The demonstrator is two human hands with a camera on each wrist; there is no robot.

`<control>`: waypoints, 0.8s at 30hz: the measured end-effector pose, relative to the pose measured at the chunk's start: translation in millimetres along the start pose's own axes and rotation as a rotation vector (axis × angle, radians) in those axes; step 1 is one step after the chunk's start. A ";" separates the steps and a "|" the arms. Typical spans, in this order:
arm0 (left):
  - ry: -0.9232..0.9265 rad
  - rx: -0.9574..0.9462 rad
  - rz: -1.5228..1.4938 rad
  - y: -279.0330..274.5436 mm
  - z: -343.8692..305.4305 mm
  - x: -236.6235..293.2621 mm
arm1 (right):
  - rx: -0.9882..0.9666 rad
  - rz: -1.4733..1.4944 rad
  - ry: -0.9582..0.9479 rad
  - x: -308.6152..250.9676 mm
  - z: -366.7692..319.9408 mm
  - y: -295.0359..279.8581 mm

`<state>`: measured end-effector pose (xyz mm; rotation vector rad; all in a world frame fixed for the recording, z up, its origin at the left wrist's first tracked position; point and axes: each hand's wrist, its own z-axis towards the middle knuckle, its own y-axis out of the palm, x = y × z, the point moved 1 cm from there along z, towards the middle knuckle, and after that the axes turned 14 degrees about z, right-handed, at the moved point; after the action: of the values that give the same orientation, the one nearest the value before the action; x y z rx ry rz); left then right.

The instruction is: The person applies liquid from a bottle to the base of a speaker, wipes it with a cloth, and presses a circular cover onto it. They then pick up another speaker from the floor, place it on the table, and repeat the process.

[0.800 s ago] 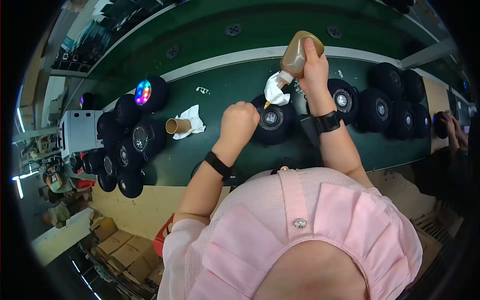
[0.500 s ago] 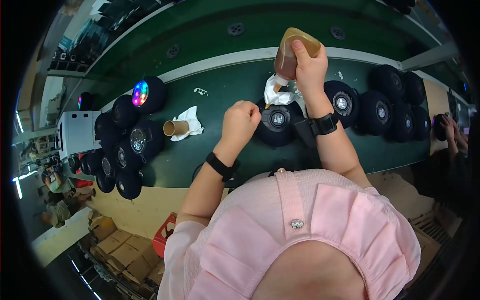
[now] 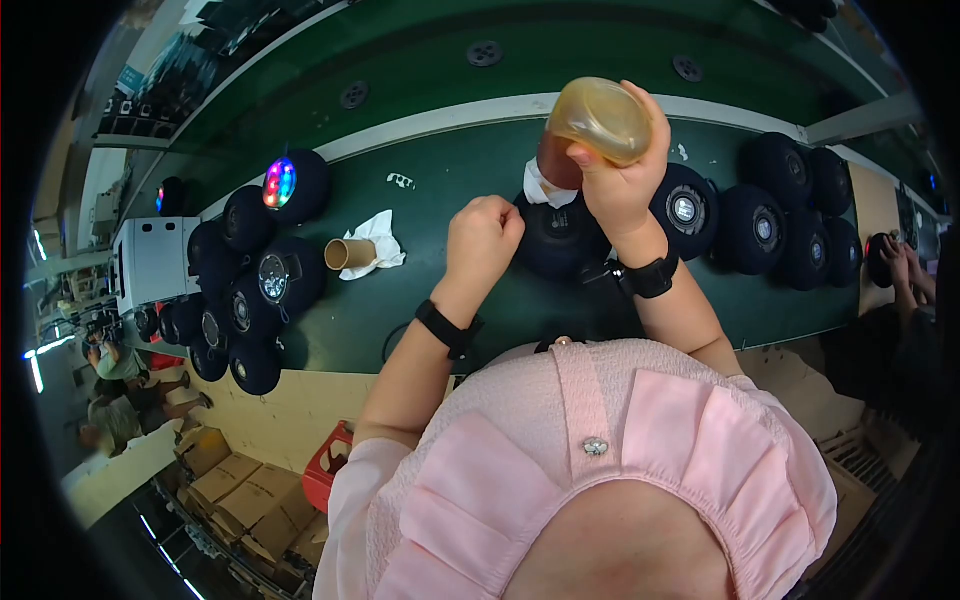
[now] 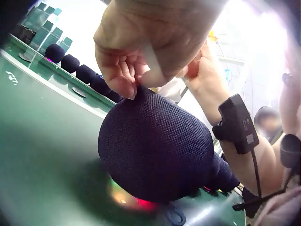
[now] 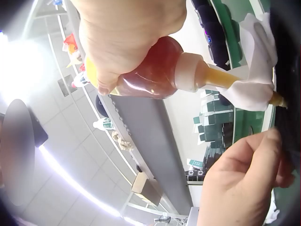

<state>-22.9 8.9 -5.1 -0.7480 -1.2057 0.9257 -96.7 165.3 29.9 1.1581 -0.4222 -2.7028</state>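
Amber bottle angled down at a pinched fabric cover

The left hand pinches a peak of mesh on the dark blue, round, fabric-covered device, which sits on the green bench before the person. The right hand has its fingers curled round a clear, squeezable bottle of amber liquid, held neck down above the device. White paper wraps the long yellowish nozzle; its tip is at the dark surface, contact unclear. Coloured light glows beneath the device. Off toward the left, a brown cardboard tube lies on crumpled white tissue.
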 end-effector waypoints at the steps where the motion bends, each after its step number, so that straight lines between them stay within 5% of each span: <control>1: -0.044 -0.014 -0.008 0.9 -0.8 2.2 | 0.000 0.000 -0.003 0.7 -0.4 -2.8; 8: -0.131 -0.018 0.000 7.2 -12.1 20.1 | 0.415 0.073 0.238 6.6 12.7 -45.8; 10: -0.118 -0.018 0.046 6.6 -14.7 26.0 | 0.583 0.442 0.431 -4.2 23.7 -50.2; 13: -0.113 -0.041 0.101 3.2 -22.1 34.7 | 0.791 0.618 0.625 -4.0 28.1 -65.6; 21: -0.223 -0.148 -0.004 -4.8 -31.4 35.3 | 0.786 0.628 0.647 -13.4 16.4 -83.7; 24: 0.106 0.086 -0.074 -7.7 -4.5 28.4 | 0.800 0.615 0.617 -19.9 13.3 -93.3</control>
<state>-14.3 30.9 13.1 -0.6717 -1.0872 0.8609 -97.0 261.3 22.1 1.5897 -1.5061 -1.5459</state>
